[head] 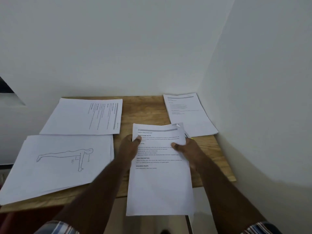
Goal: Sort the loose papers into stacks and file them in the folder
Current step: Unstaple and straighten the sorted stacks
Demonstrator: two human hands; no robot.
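I hold a bundle of printed text pages [160,183] upright over the table's near edge. My left hand [130,146] grips its left edge with the thumb on the top page. My right hand [184,147] grips the right edge, thumb on the page as well. On the wooden table [145,112] lie three stacks. One stack topped by a line drawing of a figure in a push-up pose [59,164] sits at the near left. A stack of text pages turned sideways [84,117] lies at the far left. Another text stack [189,114] lies at the far right corner.
White walls close in the table at the back and on the right. A dark red surface [25,218] shows below the table's near left edge. The drawing stack overhangs the table's left side. No folder is plainly visible.
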